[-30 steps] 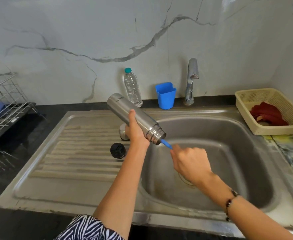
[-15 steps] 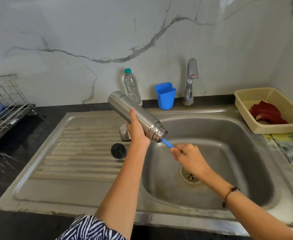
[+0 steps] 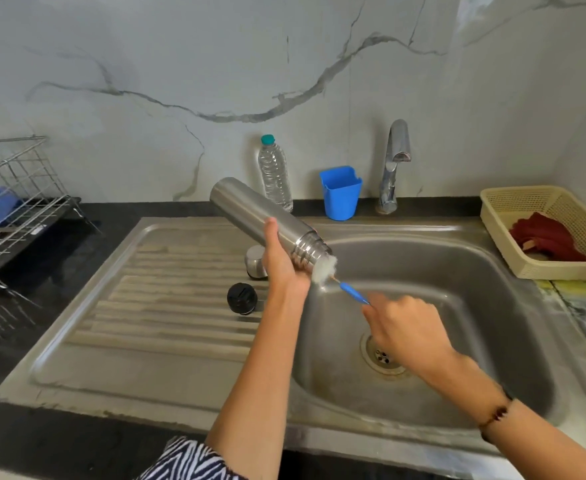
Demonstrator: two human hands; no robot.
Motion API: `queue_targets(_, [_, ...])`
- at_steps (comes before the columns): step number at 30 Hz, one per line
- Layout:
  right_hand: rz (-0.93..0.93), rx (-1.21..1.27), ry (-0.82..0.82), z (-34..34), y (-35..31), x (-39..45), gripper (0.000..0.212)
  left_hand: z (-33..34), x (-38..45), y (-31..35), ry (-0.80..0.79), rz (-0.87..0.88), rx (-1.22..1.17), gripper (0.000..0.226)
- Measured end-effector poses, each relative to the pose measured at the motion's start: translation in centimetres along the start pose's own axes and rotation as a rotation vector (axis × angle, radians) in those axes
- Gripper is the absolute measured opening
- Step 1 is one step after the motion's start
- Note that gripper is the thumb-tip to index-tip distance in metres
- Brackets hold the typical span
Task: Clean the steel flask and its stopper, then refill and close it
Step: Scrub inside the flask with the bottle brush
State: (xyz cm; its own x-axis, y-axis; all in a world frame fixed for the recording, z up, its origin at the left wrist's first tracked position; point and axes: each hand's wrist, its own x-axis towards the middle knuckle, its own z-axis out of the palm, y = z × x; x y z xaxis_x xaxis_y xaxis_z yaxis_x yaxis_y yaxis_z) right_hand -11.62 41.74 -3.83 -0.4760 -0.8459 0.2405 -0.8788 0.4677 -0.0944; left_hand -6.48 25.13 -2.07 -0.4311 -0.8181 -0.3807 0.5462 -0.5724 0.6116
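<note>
The left hand [image 3: 279, 261] grips the shiny steel flask [image 3: 267, 223], tilted over the sink [image 3: 457, 306]. The right hand [image 3: 405, 327] holds a blue-handled bottle brush [image 3: 340, 282], white bristles at the mouth. Scrubbing step; rinsing probably comes next.

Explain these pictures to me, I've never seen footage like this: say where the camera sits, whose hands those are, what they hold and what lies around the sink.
No machine here: a person wears one camera on the head, looking down at their own hands. The left hand holds a steel flask, tilted with its open mouth over the sink. The right hand holds a bottle brush by its blue handle; the white bristles poke out of the flask's mouth. On the ribbed drainboard lie a black stopper and a steel cap. Behind stand a plastic water bottle, a blue cup and the tap. A cream basket sits right, a wire rack left.
</note>
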Motion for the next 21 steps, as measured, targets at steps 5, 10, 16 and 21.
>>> queue_targets(5, [-0.057,-0.063,0.112,0.5,-0.7,-0.4,0.021,0.5,0.0,-0.2,0.074,0.039,0.169,0.041])
queue_targets(10, [0.006,-0.054,0.063,0.8,-0.7,0.2,0.033,1.2,-0.2,-0.2,0.099,0.101,0.248,0.049])
queue_targets(16, [-0.005,0.035,0.148,0.6,-0.6,-0.4,0.018,1.1,0.4,0.8,0.119,0.107,0.231,0.038])
queue_targets(21, [0.061,0.177,0.022,0.3,-1.4,0.9,0.024,0.7,0.4,1.0,0.102,0.065,0.236,0.036])
